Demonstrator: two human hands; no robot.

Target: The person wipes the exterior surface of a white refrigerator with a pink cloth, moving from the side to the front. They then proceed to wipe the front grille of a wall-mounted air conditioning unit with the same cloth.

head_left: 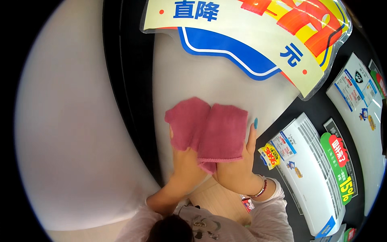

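Observation:
A folded pink cloth (223, 131) lies over the fingers of both my hands, against a smooth pale panel (173, 76). My left hand (184, 163) is on the cloth's left part, its fingers mostly covered. Beside it, my right hand (234, 174) holds the right part, where the cloth's stitched hem crosses the back of the hand. One finger of that hand sticks out past the cloth's right edge, showing a blue nail. A beaded bracelet (262, 189) circles my right wrist. How the hidden fingers grip the cloth is not visible.
A large colourful sign (234, 40) hangs over the panel's upper part. Left of a black vertical gap (135, 80) stands another pale panel (72, 121). White air conditioner units (310, 173) with labels are mounted on the dark wall at right. Below shows a light wooden floor (219, 199).

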